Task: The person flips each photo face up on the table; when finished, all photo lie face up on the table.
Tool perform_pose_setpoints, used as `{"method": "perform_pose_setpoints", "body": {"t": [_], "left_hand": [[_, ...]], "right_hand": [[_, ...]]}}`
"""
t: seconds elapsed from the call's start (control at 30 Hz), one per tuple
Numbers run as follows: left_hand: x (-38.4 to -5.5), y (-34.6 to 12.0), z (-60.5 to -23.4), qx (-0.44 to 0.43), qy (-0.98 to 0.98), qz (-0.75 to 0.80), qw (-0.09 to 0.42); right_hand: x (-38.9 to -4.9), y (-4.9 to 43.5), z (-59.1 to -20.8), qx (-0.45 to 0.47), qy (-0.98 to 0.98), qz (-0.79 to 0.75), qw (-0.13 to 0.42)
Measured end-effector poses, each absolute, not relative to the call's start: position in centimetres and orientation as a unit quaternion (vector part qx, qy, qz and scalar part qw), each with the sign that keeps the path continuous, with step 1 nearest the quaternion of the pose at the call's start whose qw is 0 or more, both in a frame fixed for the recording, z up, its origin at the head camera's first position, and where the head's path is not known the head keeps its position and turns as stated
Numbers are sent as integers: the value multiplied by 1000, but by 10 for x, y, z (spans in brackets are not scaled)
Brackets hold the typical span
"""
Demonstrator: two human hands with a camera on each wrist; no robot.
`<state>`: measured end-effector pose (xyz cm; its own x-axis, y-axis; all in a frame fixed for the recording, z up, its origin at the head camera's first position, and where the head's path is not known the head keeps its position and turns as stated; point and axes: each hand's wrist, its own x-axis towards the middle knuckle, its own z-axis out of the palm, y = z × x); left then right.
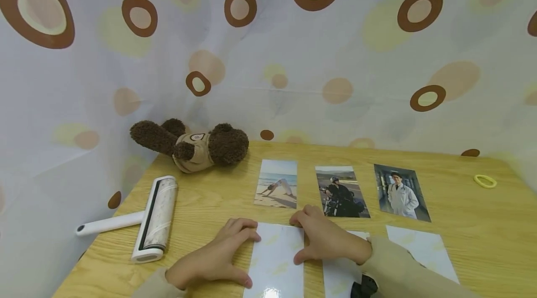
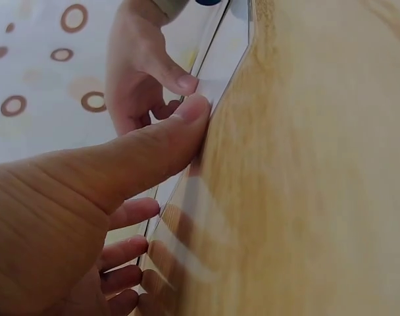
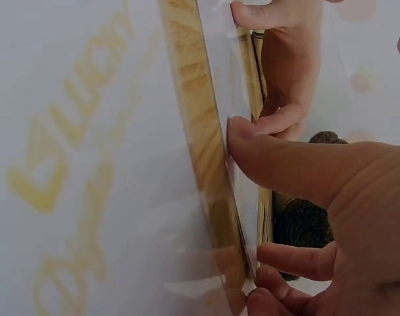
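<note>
A glossy white photo card [image 1: 278,260] lies back side up on the wooden table in the head view, with faint yellow print on it. My left hand [image 1: 218,253] rests along its left edge, thumb low and fingertips at the upper corner. On the opposite side, my right hand [image 1: 325,239] touches the right edge with its thumb, its fingers at the top corner. The left wrist view shows the thumb [image 2: 167,135] against the card's edge. In the right wrist view, a neighbouring white card [image 3: 88,164] with yellow lettering fills the left side.
Three face-up photos lie behind: a beach pose [image 1: 277,183], a motorcycle rider [image 1: 341,193] and a white-coated person [image 1: 402,193]. Another white card [image 1: 421,251] is at right, near a yellow ring [image 1: 485,181]. A lint roller [image 1: 159,216] and brown plush toy [image 1: 197,149] occupy the left.
</note>
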<state>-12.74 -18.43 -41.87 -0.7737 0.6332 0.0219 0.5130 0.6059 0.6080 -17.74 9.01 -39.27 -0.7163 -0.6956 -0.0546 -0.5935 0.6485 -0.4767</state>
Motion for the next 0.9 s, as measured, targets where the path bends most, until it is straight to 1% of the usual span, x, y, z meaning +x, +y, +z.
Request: {"method": "perform_pose_setpoints", "body": {"t": [0.17,0.27,0.33,0.47,0.5,0.6,0.63,0.67,0.73,0.83,0.9], "left_hand": [[-127,-180,-418,305,900,299,91],[-126,-176,-417,282,887,357,81],[-124,-172,-416,251,857,439,96],[-120,-164,-411,153,761,610,158],[-119,-163,-410,133,744,634,165],[-116,-159,-406,102,706,680,171],[-115,-159,-405,104,697,689,169],[-115,-158,-405,117,691,694,167],[-114,-157,-404,154,672,704,169],[-112,-156,-403,214,644,714,173],[-110,-155,-402,234,629,719,178]], "right_hand": [[-178,89,-393,-366,895,-230,109],[-177,88,-393,-369,894,-238,93],[-176,86,-393,-366,894,-243,83],[-169,84,-392,-347,901,-254,52],[-167,84,-392,-344,900,-263,46],[-162,84,-391,-367,871,-321,58],[-161,83,-391,-381,855,-345,70],[-161,83,-391,-392,836,-373,95],[-159,81,-391,-400,790,-435,166],[-157,78,-391,-354,751,-497,254],[-155,77,-389,-306,735,-529,296]]}}
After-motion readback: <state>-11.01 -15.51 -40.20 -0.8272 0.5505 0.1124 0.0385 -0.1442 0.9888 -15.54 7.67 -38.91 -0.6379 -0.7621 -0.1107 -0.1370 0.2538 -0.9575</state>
